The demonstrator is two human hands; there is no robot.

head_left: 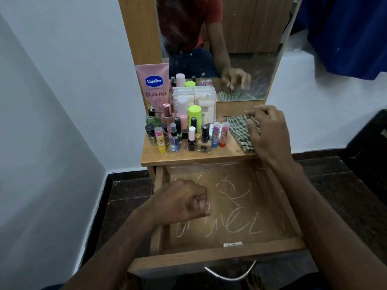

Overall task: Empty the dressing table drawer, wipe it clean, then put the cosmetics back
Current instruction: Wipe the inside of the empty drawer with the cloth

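The wooden drawer [230,251] stands pulled out below the dressing table top [194,156]. Its bare floor shows pale chalky scribbles. Several cosmetics [182,130] stand crowded on the left of the top, with a pink Vaseline tube [155,84] leaning behind them. A green checked cloth [240,130] lies on the right of the top. My right hand [268,130] is on the cloth's right part, fingers bent over it. My left hand [184,200] hovers over the drawer's left side, fingers curled into a loose fist with nothing in it.
A mirror [251,49] in a wooden frame rises behind the table top and reflects a person's arm. White walls flank the table. A blue fabric [345,34] hangs at the upper right. The floor is dark. A metal handle [230,273] curves on the drawer front.
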